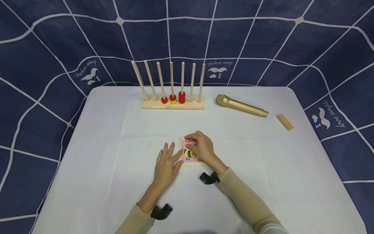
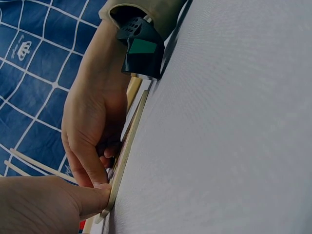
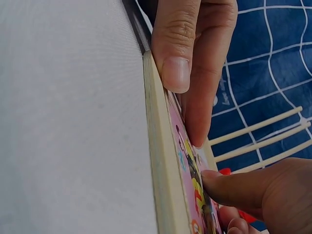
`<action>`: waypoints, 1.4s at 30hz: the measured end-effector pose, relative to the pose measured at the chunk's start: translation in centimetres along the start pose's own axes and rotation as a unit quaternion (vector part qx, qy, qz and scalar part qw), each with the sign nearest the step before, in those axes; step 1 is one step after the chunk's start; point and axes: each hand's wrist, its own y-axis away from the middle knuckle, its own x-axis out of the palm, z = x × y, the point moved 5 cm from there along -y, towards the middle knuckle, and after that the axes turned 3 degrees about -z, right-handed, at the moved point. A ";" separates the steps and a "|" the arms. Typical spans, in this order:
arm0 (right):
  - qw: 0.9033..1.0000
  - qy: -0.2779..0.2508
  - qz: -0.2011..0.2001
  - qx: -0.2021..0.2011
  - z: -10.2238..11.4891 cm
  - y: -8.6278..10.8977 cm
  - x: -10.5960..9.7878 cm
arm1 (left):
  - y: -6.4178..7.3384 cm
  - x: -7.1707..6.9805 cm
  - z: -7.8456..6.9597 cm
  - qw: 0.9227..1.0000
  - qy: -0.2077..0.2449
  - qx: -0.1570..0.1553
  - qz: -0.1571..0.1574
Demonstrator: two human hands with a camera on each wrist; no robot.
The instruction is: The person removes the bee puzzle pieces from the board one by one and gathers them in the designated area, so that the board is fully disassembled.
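Note:
A small wooden-framed picture board (image 1: pixel 193 163) with a pink bee picture lies flat on the white table, between both hands. My left hand (image 1: pixel 165 167) rests along the board's left side with its fingers spread and fairly straight; its thumb (image 3: pixel 176 73) and index finger touch the frame and picture. My right hand (image 1: pixel 203 148) lies over the picture's upper right part, its fingers bent. In the right wrist view, the right thumb (image 3: pixel 219 183) touches the picture surface. Whether a loose piece sits between that thumb and the fingers is hidden.
At the back stands a wooden peg rack (image 1: pixel 149 104) with upright rods and several red and yellow beads. A gold microphone (image 1: pixel 242 106) lies right of it, then a small brown rectangular strip (image 1: pixel 284 122). Dark blue checked cloth (image 1: pixel 187 39) surrounds the table.

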 end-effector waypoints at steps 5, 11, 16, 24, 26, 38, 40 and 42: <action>1.000 -0.002 -0.003 0.001 0.1 -0.1 0.0 | 0.0 -0.1 0.0 1.000 -0.001 0.001 0.000; 1.000 -0.010 -0.014 -0.001 0.3 -0.1 -0.1 | 0.0 -0.2 0.0 1.000 -0.002 0.001 -0.003; 1.000 -0.014 -0.019 -0.005 0.5 -0.1 -0.2 | -0.1 -0.3 0.0 1.000 -0.002 0.002 -0.004; 1.000 -0.023 -0.018 -0.009 0.6 -0.1 -0.1 | -0.1 -0.4 0.0 1.000 -0.002 -0.001 -0.005; 0.999 -0.031 -0.020 -0.012 0.7 -0.1 -0.1 | 0.0 -0.3 0.1 1.000 -0.003 0.000 -0.006; 0.995 -0.086 -0.027 -0.034 1.1 0.1 -0.5 | 0.0 -0.2 0.1 1.000 -0.007 0.002 -0.004; 0.995 -0.095 -0.019 -0.029 1.1 0.1 -0.4 | 0.0 -0.2 0.1 1.000 -0.007 0.001 -0.004; 0.994 -0.105 -0.008 -0.021 1.1 0.1 -0.4 | 0.0 -0.2 0.1 1.000 -0.007 0.002 -0.005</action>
